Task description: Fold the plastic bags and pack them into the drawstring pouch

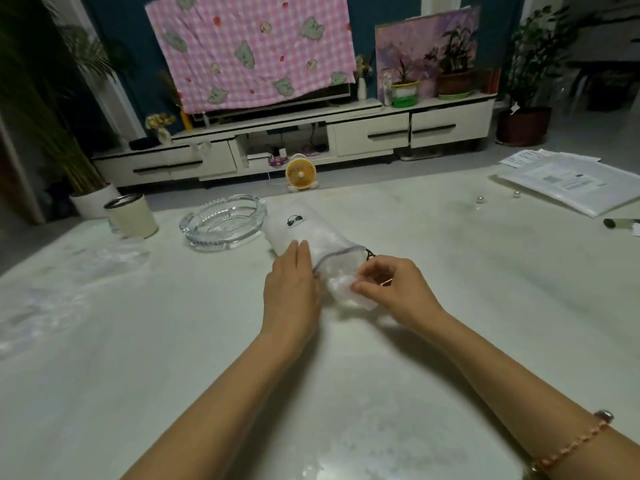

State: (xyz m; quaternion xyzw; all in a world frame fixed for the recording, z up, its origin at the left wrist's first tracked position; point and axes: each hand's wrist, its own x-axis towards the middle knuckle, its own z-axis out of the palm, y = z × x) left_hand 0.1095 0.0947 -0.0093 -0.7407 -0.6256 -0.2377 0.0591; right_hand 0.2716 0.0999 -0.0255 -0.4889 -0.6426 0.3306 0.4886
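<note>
While the left hand (292, 289) lay flat against the soft pouch (304, 230), the right hand (391, 289) pinched the folded bag (343, 289), which looked flimsy and slippery, best held at its edge.

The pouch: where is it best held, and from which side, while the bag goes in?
Probably the grey rim of the pouch, pinched from the left: it lies flat, mouth toward the person, and the right hand holds the bag at the mouth's right.
</note>
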